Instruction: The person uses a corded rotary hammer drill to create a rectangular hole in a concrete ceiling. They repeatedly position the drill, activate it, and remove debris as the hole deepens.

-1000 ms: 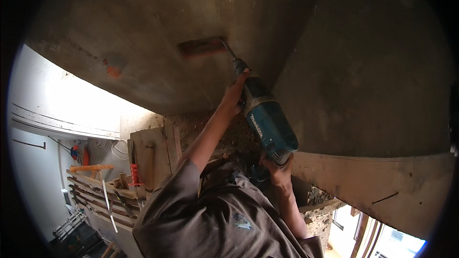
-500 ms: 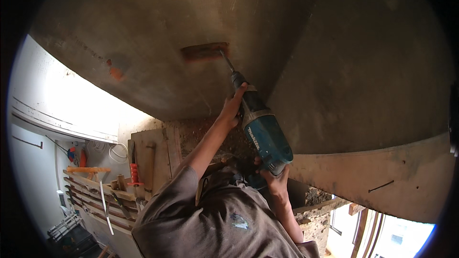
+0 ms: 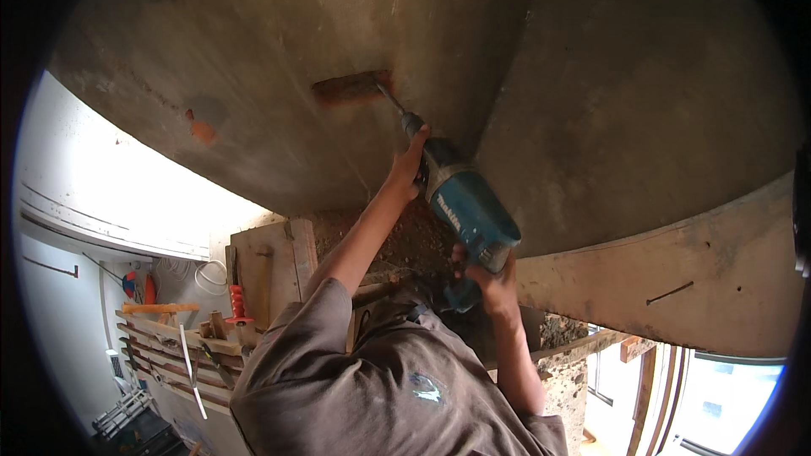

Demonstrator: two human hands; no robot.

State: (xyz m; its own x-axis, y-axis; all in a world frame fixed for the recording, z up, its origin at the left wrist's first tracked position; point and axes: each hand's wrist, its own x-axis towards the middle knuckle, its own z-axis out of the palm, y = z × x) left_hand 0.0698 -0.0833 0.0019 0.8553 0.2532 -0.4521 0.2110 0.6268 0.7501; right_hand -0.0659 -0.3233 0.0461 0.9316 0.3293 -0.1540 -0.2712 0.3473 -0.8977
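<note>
The drill sits mid-frame, left hand curled round its front, right hand gripping its rear (partly hidden); steady, in-line pressure should best control the bit at the upper-centre recess.

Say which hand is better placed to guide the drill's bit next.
Probably the left hand: it grips the drill near its front, closer to the bit, while the right hand holds the rear.

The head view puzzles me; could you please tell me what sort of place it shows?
Probably a building or renovation site: a teal power drill is held up to a recess in a bare surface, with a red-handled tool near wooden strips.
</note>
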